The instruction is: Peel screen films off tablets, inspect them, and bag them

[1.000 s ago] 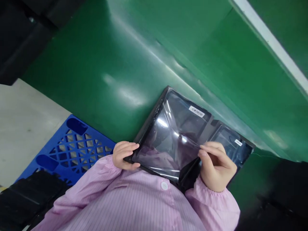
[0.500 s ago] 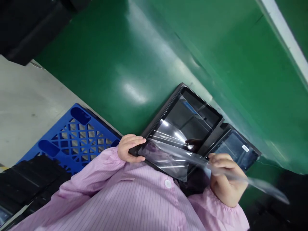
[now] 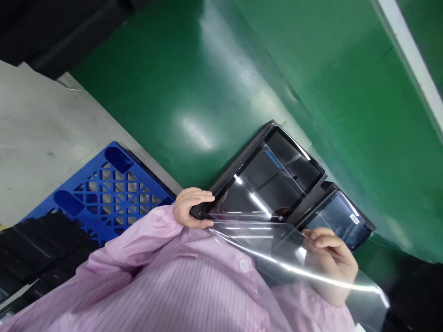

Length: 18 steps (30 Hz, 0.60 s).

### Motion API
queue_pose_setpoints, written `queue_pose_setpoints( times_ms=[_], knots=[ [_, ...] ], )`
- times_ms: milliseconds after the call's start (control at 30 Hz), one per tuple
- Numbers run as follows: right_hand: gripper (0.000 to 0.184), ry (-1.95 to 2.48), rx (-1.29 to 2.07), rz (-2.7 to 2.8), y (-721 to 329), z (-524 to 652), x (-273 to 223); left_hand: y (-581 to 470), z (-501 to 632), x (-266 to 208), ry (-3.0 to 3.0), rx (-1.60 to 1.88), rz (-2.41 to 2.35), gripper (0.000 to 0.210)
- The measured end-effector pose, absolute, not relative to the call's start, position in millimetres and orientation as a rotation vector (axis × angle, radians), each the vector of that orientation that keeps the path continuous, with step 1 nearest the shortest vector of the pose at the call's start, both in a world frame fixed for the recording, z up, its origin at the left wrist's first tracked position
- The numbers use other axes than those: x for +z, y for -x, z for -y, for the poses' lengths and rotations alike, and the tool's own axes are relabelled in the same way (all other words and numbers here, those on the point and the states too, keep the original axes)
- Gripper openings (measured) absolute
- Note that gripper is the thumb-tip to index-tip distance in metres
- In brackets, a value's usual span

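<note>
A tablet (image 3: 263, 170) with a glossy black screen lies tilted in a black tray (image 3: 238, 159) at the green table's near edge. My left hand (image 3: 192, 207) grips the near left corner of this tray, thumb below and fingers above. A clear plastic film (image 3: 263, 244) hangs in a curve between the tablet's near end and my right side. Its edge is pinched in my right hand (image 3: 332, 260), seen partly through the film. Just beyond that hand sits a second dark device (image 3: 342, 214) with a small white label, in its own black holder.
Green table (image 3: 166, 110) surface stretches ahead, with a pale raised strip (image 3: 411, 55) at upper right. On the left, a blue plastic pallet (image 3: 114, 193) lies on the grey floor. Black stacked items (image 3: 41, 253) stand at lower left, and a dark bulky object (image 3: 69, 32) at upper left.
The clear film has come further off the tablet's screen and now spreads wider toward me and the lower right. My right hand has moved slightly nearer me. My left hand keeps its grip.
</note>
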State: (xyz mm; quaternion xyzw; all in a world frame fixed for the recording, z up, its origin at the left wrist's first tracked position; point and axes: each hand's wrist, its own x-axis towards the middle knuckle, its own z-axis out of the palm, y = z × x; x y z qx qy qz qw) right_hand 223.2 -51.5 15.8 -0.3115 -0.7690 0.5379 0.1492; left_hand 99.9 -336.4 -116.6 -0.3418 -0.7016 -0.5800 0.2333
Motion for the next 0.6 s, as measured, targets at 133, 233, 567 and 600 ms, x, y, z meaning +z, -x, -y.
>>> queue_pose_setpoints(
  times_ms=[133, 233, 567, 600],
  knots=[
    [0.017, 0.887, 1.632, 2.172, -220.5, 54.0, 17.2, -100.9, 335.9, -118.0, 0.922, -1.603, 1.926, 0.076],
    [0.017, 0.895, 1.642, 2.177, -221.2, 53.6, 17.3, -101.0, 336.0, -117.6, 0.910, -1.591, 1.928, 0.076],
    [0.015, 0.828, 1.624, 2.241, -221.6, 57.2, 17.7, -95.1, 336.5, -111.5, 0.999, -1.534, 1.912, 0.076],
    [0.015, 0.828, 1.597, 2.273, -221.0, 58.4, 18.8, -96.9, 337.3, -113.1, 1.000, -1.537, 1.902, 0.074]
  ],
)
